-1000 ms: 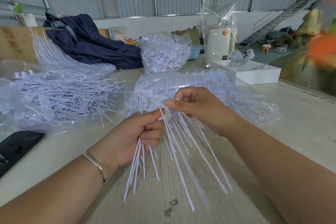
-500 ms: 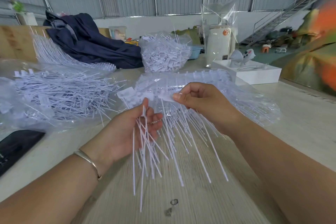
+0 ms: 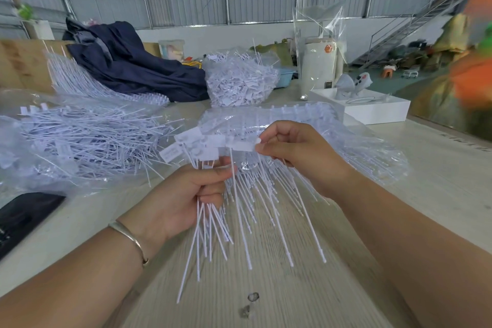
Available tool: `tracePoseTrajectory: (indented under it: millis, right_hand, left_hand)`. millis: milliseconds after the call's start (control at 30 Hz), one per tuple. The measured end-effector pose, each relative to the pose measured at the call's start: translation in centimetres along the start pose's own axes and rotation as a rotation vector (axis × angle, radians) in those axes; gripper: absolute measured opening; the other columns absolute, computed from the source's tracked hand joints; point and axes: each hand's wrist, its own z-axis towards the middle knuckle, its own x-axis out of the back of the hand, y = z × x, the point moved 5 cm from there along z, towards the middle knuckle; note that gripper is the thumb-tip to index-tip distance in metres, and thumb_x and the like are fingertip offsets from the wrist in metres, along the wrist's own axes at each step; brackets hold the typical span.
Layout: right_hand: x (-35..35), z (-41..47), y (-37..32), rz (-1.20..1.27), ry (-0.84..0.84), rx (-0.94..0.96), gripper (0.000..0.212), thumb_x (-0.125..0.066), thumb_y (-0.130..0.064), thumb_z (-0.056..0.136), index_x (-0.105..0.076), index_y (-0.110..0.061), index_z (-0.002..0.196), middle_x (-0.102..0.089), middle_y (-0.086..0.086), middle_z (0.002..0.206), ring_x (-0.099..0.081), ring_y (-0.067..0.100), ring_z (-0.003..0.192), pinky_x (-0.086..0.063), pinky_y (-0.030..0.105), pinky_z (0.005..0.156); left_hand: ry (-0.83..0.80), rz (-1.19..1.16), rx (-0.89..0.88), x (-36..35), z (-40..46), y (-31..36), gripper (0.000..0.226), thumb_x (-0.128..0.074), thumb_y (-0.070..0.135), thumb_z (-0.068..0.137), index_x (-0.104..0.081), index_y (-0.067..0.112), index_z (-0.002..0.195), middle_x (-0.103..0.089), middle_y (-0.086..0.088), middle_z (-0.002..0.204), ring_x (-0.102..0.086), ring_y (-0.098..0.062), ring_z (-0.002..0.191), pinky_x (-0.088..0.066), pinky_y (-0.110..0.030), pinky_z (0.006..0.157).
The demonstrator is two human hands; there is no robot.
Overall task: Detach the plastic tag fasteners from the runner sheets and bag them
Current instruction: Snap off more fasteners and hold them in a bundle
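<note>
The left hand (image 3: 186, 194) holds a bunch of loose fasteners (image 3: 213, 221) tight in its grip. The right hand (image 3: 295, 152) pinches the runner sheet (image 3: 239, 146) above the worktop (image 3: 439, 168). One full bag (image 3: 242, 82) sits behind, but many sheets (image 3: 87, 136) are left, so I think lots of work remains.

Blurred orange shape (image 3: 471, 74) cut off at right edge

No legible text anywhere; orange mark on white cylinder (image 3: 322, 61) at 1 o'clock was unreadable.
</note>
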Motion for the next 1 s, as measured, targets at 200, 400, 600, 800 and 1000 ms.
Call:
tracePoseTrajectory:
  millis: [200, 400, 600, 800, 1000]
  right_hand:
    - [0.0, 0.0, -0.1, -0.041, -0.01, -0.007, 0.011, -0.071, -0.001, 0.081, -0.065, -0.01, 0.08, -0.057, -0.001, 0.067, -0.048, -0.002, 0.051, -0.035, 0.007, 0.052]
    - [-0.3, 0.0, -0.1, -0.08, -0.038, 0.009, 0.008, -0.073, -0.002, 0.079, -0.069, -0.008, 0.083, -0.053, -0.007, 0.06, -0.046, 0.001, 0.054, -0.035, 0.009, 0.055]
    - [-0.4, -0.1, 0.0, -0.121, -0.079, 0.018, 0.007, -0.075, -0.009, 0.081, -0.073, -0.009, 0.087, -0.058, 0.005, 0.073, -0.051, 0.012, 0.069, -0.039, 0.022, 0.073]
    - [-0.6, -0.1, 0.1, -0.145, -0.09, 0.041, 0.007, -0.068, -0.007, 0.087, -0.073, -0.008, 0.091, -0.064, 0.024, 0.088, -0.053, 0.021, 0.077, -0.04, 0.031, 0.075]
    - [-0.1, 0.0, 0.2, -0.141, -0.066, 0.05, 0.012, -0.074, -0.016, 0.084, -0.071, -0.005, 0.087, -0.067, 0.015, 0.08, -0.057, 0.013, 0.073, -0.044, 0.024, 0.072]
  left_hand:
    - [0.048, -0.143, 0.099, 0.4, 0.4, -0.5, 0.026, -0.06, 0.021, 0.081, -0.059, 0.002, 0.098, -0.031, 0.006, 0.054, -0.026, -0.001, 0.034, -0.024, -0.013, 0.033]
    - [0.017, -0.026, 0.083, 0.0, 0.3, -0.6, 0.041, -0.058, 0.043, 0.08, -0.069, 0.004, 0.084, -0.028, 0.006, 0.05, -0.022, -0.002, 0.031, -0.019, -0.015, 0.034]
    - [-0.03, -0.039, 0.008, 0.0, 0.1, 0.2, 0.028, -0.068, 0.036, 0.077, -0.049, 0.021, 0.061, -0.021, 0.009, 0.051, -0.02, -0.001, 0.032, -0.018, -0.015, 0.034]
    - [0.069, -0.013, -0.054, 0.7, 0.0, 0.5, 0.028, -0.07, 0.018, 0.072, -0.044, 0.021, 0.064, -0.022, 0.009, 0.048, -0.019, -0.002, 0.032, -0.015, -0.015, 0.033]
    - [-0.034, -0.038, -0.093, 0.4, -0.2, 1.0, 0.032, -0.062, 0.025, 0.084, -0.05, 0.023, 0.053, -0.023, 0.01, 0.048, -0.02, -0.001, 0.033, -0.017, -0.015, 0.036]
